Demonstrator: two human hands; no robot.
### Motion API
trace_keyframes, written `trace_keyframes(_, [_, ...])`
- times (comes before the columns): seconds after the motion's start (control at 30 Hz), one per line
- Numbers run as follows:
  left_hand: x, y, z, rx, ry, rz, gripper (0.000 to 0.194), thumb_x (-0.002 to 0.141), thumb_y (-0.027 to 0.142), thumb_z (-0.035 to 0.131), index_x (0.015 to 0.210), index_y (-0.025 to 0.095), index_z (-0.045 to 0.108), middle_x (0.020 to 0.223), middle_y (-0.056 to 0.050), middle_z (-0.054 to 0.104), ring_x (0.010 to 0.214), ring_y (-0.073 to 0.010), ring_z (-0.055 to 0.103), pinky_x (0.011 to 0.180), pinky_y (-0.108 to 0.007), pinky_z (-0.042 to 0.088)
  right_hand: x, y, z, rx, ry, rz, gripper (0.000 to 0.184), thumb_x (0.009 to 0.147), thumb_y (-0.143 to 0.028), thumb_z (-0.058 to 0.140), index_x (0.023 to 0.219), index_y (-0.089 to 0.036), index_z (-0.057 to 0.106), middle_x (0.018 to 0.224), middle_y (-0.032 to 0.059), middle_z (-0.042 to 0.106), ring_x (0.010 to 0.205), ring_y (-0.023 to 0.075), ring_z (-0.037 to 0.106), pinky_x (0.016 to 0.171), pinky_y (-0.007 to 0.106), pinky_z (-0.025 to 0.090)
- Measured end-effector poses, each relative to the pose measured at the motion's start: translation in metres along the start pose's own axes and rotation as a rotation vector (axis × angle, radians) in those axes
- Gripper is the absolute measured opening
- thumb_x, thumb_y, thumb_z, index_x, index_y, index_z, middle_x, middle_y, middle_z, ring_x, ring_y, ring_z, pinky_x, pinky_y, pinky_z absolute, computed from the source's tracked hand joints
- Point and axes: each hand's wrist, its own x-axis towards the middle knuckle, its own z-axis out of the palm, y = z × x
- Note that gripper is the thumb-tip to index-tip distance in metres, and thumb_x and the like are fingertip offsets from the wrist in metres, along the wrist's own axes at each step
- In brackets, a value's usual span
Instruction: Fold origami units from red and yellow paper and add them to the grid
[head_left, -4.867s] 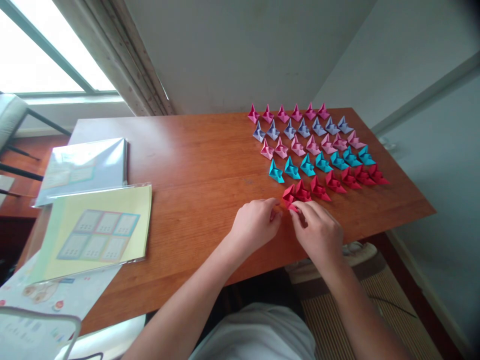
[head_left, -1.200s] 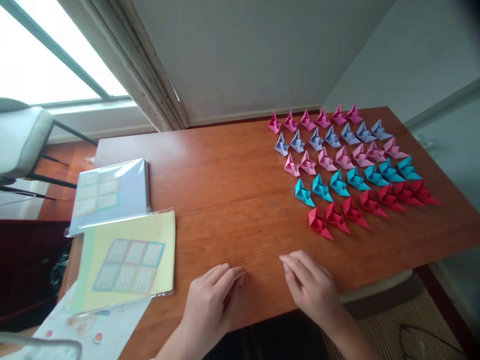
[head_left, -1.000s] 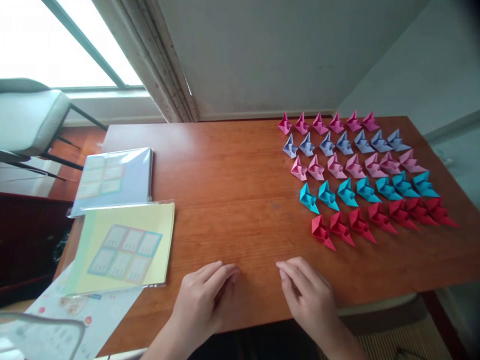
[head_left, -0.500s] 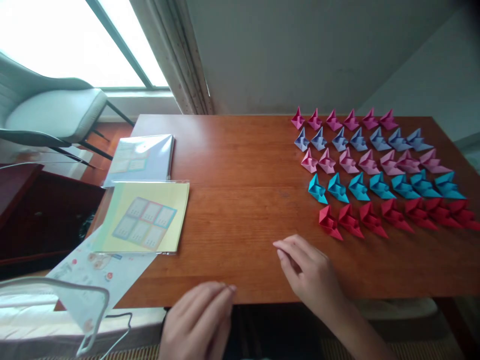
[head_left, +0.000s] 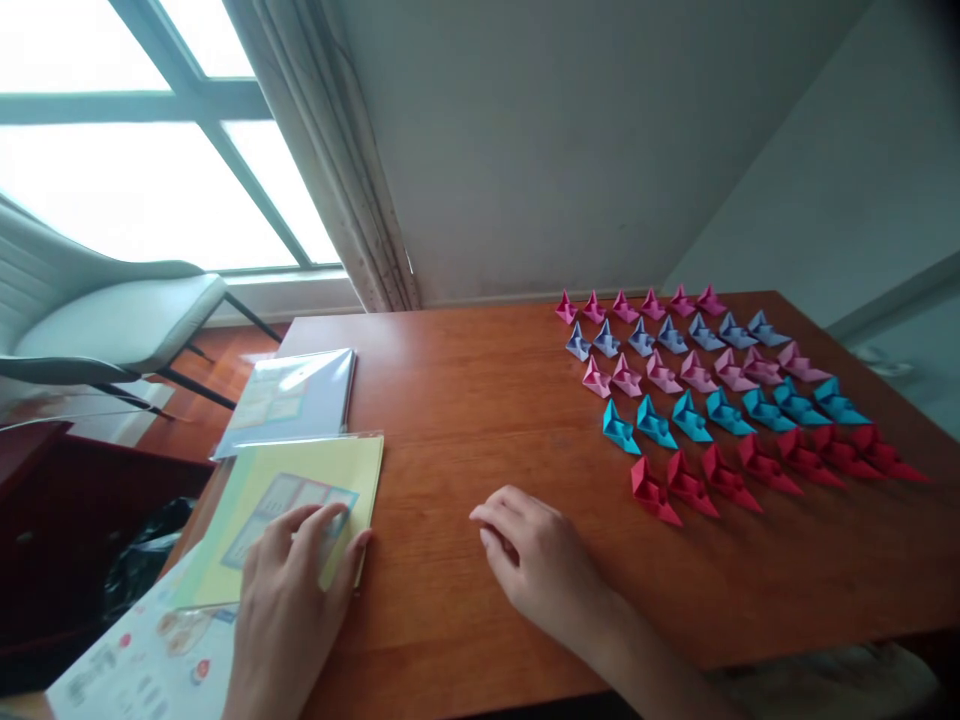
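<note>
My left hand (head_left: 296,585) is over the right part of a clear-wrapped pack of yellow paper (head_left: 300,465), its thumb and fingers apart; I cannot tell how firmly it touches. My right hand (head_left: 536,555) rests low over the bare wood of the table (head_left: 465,400), fingers curled with the tips together and nothing visible in them. To its right stand rows of small folded paper boats: red (head_left: 655,492), turquoise (head_left: 691,418), light pink (head_left: 697,372), lilac (head_left: 673,337) and magenta (head_left: 652,306) at the back.
Behind the yellow pack lies a wrapped pack of bluish paper (head_left: 300,395). A printed white sheet (head_left: 142,640) sticks out under the yellow pack at the table's left edge. A pale chair (head_left: 127,315) stands by the window, with a dark red cabinet (head_left: 67,530) nearer.
The front-left red boat was set in line and released by my right hand. Both hands drew back from the boats; my left hand then moved left over the yellow paper pack.
</note>
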Motion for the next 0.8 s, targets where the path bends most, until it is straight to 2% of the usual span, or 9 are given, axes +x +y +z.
trace_keyframes(0.2, [0.000, -0.008, -0.001, -0.040, -0.011, 0.006, 0.029, 0.098, 0.043, 0.047, 0.109, 0.019, 0.061, 0.108, -0.012, 0.061, 0.094, -0.0319, 0.062, 0.087, -0.048, 0.051, 0.010, -0.007, 0.006, -0.004, -0.022, -0.024, 0.022, 0.090, -0.007, 0.056, 0.101, -0.022, 0.067, 0.097, 0.0030, 0.069, 0.089, 0.0176, 0.067, 0.081, 0.029, 0.052])
trace_keyframes(0.33, [0.001, -0.013, -0.004, -0.053, -0.040, -0.037, 0.025, 0.099, 0.040, 0.048, 0.105, 0.021, 0.063, 0.107, -0.009, 0.064, 0.090, -0.0273, 0.065, 0.078, -0.038, 0.051, 0.031, -0.020, 0.018, 0.008, -0.064, -0.080, 0.021, 0.089, -0.007, 0.056, 0.101, -0.020, 0.067, 0.100, 0.0042, 0.070, 0.094, 0.0177, 0.065, 0.088, 0.029, 0.051])
trace_keyframes(0.47, [0.003, -0.013, -0.005, -0.030, -0.032, -0.052, 0.025, 0.099, 0.039, 0.047, 0.099, 0.021, 0.063, 0.100, -0.007, 0.068, 0.085, -0.0248, 0.066, 0.072, -0.034, 0.049, 0.056, -0.036, 0.032, -0.102, -0.105, -0.151, 0.016, 0.091, -0.012, 0.057, 0.102, -0.019, 0.067, 0.102, 0.0061, 0.069, 0.098, 0.0204, 0.061, 0.089, 0.031, 0.051])
trace_keyframes(0.53, [0.004, -0.012, -0.006, -0.033, -0.004, -0.056, 0.023, 0.099, 0.037, 0.048, 0.098, 0.021, 0.065, 0.098, -0.006, 0.070, 0.082, -0.0230, 0.067, 0.070, -0.032, 0.049, 0.063, -0.042, 0.040, -0.172, -0.108, -0.237, 0.015, 0.092, -0.017, 0.057, 0.104, -0.018, 0.067, 0.111, 0.0085, 0.067, 0.105, 0.0222, 0.058, 0.091, 0.033, 0.051])
trace_keyframes(0.67, [0.007, -0.008, -0.008, -0.076, 0.077, -0.144, 0.018, 0.095, 0.034, 0.055, 0.096, 0.021, 0.067, 0.096, -0.005, 0.072, 0.072, -0.0187, 0.068, 0.066, -0.030, 0.049, 0.071, -0.045, 0.058, -0.360, -0.067, -0.570, 0.022, 0.096, -0.017, 0.052, 0.115, -0.012, 0.064, 0.134, 0.0143, 0.061, 0.127, 0.0279, 0.049, 0.099, 0.039, 0.047])
trace_keyframes(0.73, [0.008, -0.005, -0.011, -0.106, 0.100, -0.186, 0.017, 0.095, 0.034, 0.056, 0.096, 0.021, 0.067, 0.096, -0.005, 0.072, 0.070, -0.0176, 0.067, 0.065, -0.029, 0.049, 0.074, -0.043, 0.066, -0.433, 0.001, -0.680, 0.023, 0.101, -0.015, 0.044, 0.109, -0.011, 0.065, 0.132, 0.0139, 0.062, 0.126, 0.0273, 0.050, 0.098, 0.039, 0.046])
trace_keyframes(0.8, [0.009, -0.003, -0.013, -0.137, 0.104, -0.219, 0.018, 0.095, 0.035, 0.056, 0.095, 0.021, 0.067, 0.096, -0.005, 0.072, 0.068, -0.0169, 0.067, 0.064, -0.028, 0.049, 0.077, -0.040, 0.070, -0.465, 0.031, -0.748, 0.026, 0.103, -0.014, 0.041, 0.099, -0.014, 0.067, 0.119, 0.0117, 0.067, 0.116, 0.0245, 0.056, 0.092, 0.037, 0.047])
